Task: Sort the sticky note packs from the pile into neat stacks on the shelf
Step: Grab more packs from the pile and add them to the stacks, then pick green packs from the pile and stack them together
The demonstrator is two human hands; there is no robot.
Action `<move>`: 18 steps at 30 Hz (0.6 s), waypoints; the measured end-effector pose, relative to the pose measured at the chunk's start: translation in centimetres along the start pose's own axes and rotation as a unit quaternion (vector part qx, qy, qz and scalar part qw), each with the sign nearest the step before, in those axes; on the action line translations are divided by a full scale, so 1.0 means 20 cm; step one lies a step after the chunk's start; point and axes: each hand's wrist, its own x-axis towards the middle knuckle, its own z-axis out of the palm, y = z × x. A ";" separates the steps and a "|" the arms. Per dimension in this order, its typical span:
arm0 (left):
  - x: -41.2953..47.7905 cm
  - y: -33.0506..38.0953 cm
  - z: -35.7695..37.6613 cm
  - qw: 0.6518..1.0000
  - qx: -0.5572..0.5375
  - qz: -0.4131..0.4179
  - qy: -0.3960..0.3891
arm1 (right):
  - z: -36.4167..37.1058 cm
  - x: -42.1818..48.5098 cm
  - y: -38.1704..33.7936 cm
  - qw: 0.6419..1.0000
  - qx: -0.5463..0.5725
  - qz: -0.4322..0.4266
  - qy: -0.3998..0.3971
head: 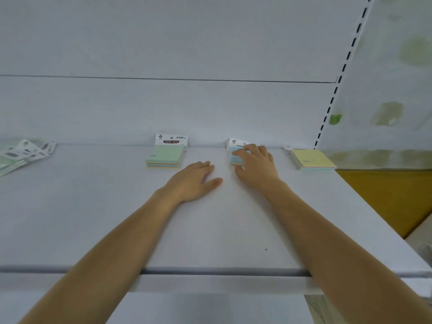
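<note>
Far left, the pile (21, 153) of loose packs lies fanned out at the back corner of the shelf (93, 218), header cards pointing every way; plenty there not yet sorted, by the look of it. Moving along, a green-topped pack (166, 156) sits square against the back panel (210, 108), its card standing up behind it. Just right of that, the left hand (194, 181) lies flat on the shelf, fingers straight, holding nothing. Next, the right hand (256, 164) is on the blue-topped pack (235, 157), fingers curled over its top and thumb at the near edge, grasping it where it rests against the back panel. Far right, a yellow-topped pack (313, 159) lies near the shelf's end, turned a little off square.

These packs look light and blocky, so one hand should manage each. The paper block is likely firm enough to pinch across its sides. The thin header card probably bends, so it is a poor place to hold. The wrapper may be slick, so a pack could slide when nudged, and pressing down while squaring it against the panel seems wise.
</note>
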 end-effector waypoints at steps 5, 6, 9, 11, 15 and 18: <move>-0.10 0.00 -0.05 0.999 0.037 0.019 0.015 | 0.00 -0.02 -0.11 0.994 -0.006 -0.096 0.044; -0.13 -0.01 -0.06 0.998 0.050 0.026 0.014 | 0.00 -0.02 -0.13 0.992 -0.022 -0.118 0.038; -0.22 -0.07 -0.11 0.996 0.074 0.037 0.023 | 0.01 -0.01 -0.26 0.983 -0.064 -0.174 0.021; -0.31 -0.17 -0.16 0.993 0.101 0.041 0.049 | 0.02 0.02 -0.38 0.975 -0.087 -0.206 0.013; -0.48 -0.48 -0.30 0.982 0.168 0.021 0.086 | 0.08 0.08 -0.77 0.963 -0.097 -0.250 -0.012; -0.61 -0.75 -0.41 0.974 0.205 -0.012 0.099 | 0.17 0.11 -1.08 0.960 -0.094 -0.262 -0.018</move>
